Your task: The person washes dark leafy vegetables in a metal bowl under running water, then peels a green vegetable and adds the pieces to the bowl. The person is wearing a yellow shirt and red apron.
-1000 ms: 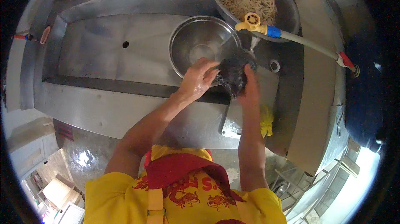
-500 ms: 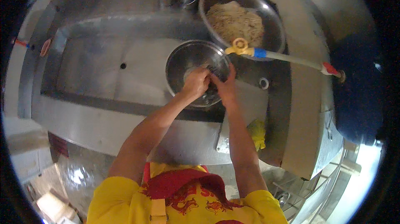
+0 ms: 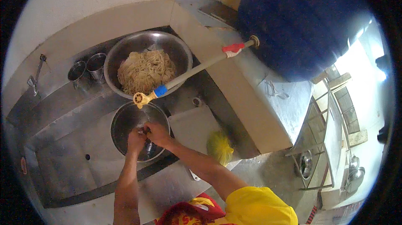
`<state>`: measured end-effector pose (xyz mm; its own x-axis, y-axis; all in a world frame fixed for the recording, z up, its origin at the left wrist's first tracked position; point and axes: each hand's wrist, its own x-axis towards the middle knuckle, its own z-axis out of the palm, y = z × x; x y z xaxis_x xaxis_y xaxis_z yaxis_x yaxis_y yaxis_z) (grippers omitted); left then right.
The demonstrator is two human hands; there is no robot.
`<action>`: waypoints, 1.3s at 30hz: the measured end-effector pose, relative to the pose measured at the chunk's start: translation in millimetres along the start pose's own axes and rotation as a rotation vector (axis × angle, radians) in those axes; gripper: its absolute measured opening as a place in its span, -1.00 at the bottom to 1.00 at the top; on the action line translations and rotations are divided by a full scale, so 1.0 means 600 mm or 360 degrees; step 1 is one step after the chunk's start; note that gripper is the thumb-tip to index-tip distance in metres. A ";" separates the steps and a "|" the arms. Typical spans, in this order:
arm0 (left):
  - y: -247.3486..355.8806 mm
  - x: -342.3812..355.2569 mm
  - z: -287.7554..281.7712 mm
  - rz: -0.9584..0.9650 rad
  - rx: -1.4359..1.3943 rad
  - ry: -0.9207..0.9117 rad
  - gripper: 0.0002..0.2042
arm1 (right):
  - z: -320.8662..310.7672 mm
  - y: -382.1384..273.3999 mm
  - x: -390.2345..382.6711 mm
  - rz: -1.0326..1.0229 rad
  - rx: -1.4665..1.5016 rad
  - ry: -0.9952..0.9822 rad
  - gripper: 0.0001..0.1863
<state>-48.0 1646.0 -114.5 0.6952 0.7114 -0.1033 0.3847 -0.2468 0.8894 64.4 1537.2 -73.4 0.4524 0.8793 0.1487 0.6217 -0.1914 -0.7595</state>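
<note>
A round steel bowl [image 3: 119,146] sits at the right part of the sink, below a yellow tap [image 3: 142,99]. Inside it my left hand [image 3: 136,139] and my right hand [image 3: 158,133] meet, fingers closed and pressed together. Something small and pale seems to be between the fingertips, too blurred to name. Dark, shiny matter lies at the bowl's bottom near my right hand. Behind the bowl is a big steel basin [image 3: 109,63] with a heap of pale, noodle-like strands [image 3: 146,71].
Two small metal pails [image 3: 77,72] stand left of the basin. A white board [image 3: 194,125] and a yellow plastic bag [image 3: 220,147] lie to the right. The tap's long pipe [image 3: 201,66] crosses above the basin from a blue tank [image 3: 293,24].
My view has swung to the right, so everything sits further left. My right hand, spread by the bowl's rim before, has now closed in against my left hand.
</note>
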 end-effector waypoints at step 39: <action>-0.070 0.008 0.006 -0.0020 0.0312 0.0166 -0.71 | 0.009 0.025 -0.037 -0.0153 -0.1127 -0.0684 -0.29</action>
<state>-58.6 1657.3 -153.8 0.6266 0.7771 -0.0583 0.5109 -0.3532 0.7838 60.2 1517.1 -91.5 0.1828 0.9681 -0.1711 0.9651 -0.2100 -0.1568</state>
